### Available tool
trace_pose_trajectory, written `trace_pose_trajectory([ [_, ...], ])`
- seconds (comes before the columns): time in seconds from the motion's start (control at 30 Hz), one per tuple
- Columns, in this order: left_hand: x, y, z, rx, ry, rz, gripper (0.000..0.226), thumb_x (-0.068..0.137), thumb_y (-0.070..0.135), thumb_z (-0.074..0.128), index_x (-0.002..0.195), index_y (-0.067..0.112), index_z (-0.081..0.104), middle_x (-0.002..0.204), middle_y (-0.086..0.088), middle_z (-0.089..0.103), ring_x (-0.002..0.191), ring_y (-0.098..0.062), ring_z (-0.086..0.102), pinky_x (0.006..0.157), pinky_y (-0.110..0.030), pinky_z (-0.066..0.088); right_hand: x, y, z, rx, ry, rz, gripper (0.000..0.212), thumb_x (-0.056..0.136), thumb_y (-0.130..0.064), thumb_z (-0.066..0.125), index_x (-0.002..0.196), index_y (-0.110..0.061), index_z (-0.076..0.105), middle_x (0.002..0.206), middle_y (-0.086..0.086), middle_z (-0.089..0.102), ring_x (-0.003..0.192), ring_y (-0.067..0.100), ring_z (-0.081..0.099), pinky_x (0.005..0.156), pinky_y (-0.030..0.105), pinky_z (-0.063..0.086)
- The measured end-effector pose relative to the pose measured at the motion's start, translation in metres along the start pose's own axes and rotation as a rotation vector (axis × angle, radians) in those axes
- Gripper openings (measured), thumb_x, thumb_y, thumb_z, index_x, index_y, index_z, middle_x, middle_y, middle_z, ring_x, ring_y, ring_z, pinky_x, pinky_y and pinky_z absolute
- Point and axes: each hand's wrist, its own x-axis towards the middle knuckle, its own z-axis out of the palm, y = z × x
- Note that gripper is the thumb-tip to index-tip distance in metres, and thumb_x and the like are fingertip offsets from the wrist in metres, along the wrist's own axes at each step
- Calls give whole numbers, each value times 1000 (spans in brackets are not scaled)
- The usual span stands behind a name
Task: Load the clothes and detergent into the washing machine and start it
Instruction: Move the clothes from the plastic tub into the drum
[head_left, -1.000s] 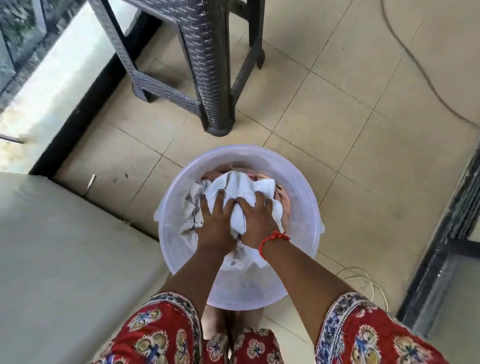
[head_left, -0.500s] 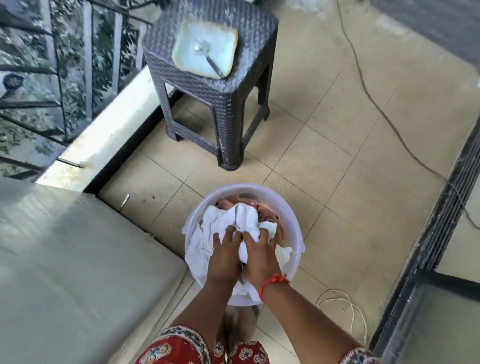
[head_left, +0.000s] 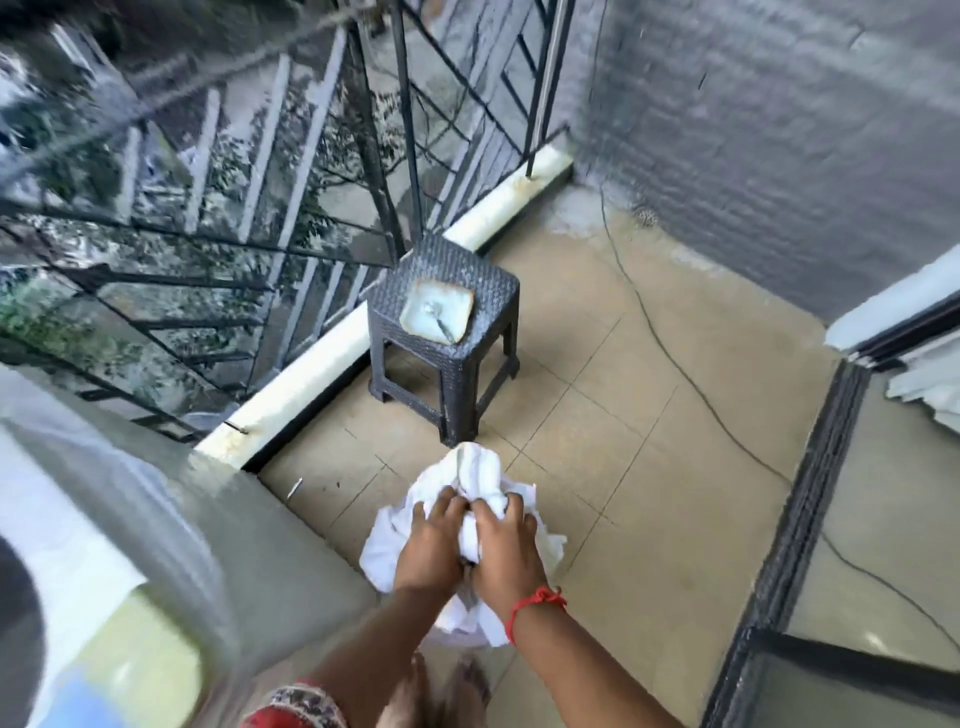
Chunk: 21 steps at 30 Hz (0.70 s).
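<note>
A bundle of white clothes (head_left: 480, 470) is held up in front of me over the tiled floor. My left hand (head_left: 428, 545) and my right hand (head_left: 506, 551) both grip it from above, side by side, fingers dug into the cloth. A red thread is tied round my right wrist. The tub the clothes came from is hidden under the bundle and my arms. The washing machine (head_left: 78, 545) fills the lower left, blurred, with a grey top and a dark round patch at the far left edge.
A dark wicker stool (head_left: 447, 291) stands ahead by the balcony railing (head_left: 260, 182), with a pale square dish and a spoon (head_left: 436, 312) on it. A thin black cable (head_left: 675, 364) runs across the floor. A dark sliding-door frame (head_left: 810, 493) lies on the right.
Both hands have lifted the white clothes up out of the tub. My view has risen and swung left, bringing the washing machine and railing into sight.
</note>
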Motion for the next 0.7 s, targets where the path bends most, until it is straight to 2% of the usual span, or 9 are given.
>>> trace_pose_trajectory([
  [0.1,-16,16,-48,-32,38,-9,61,70,24,64,128,22,49,137,2,46,128,-21,45,107,-29,28,-25,-24,-45,21,52,-44,52,87,-15,58,131,-38,44,131,3,35,114,30,47,90,36,49],
  [0.23,-37,30,-110,2,166,40,63,65,24,68,126,24,50,133,3,49,128,-23,45,109,-31,24,-49,-57,-91,38,92,-154,61,80,-11,57,133,-37,42,128,1,33,111,28,47,93,33,47],
  [0.37,-55,23,-169,-29,223,-9,66,67,29,70,128,30,44,138,6,42,129,-24,45,113,-35,30,-64,-105,-125,5,161,-256,65,73,-11,63,131,-35,44,126,3,34,108,31,51,96,34,45],
  [0.47,-75,15,-221,-6,311,5,63,66,29,71,125,25,48,133,3,46,127,-20,46,114,-37,28,-72,-147,-147,-21,231,-367,68,67,-13,69,128,-33,48,121,4,36,106,32,54,95,32,46],
  [0.7,-164,-34,-335,19,595,-64,45,65,18,68,107,18,52,118,-2,51,106,-27,54,97,-38,37,-111,-276,-160,-65,377,-622,75,58,-14,79,122,-35,46,117,5,36,101,34,56,90,38,50],
])
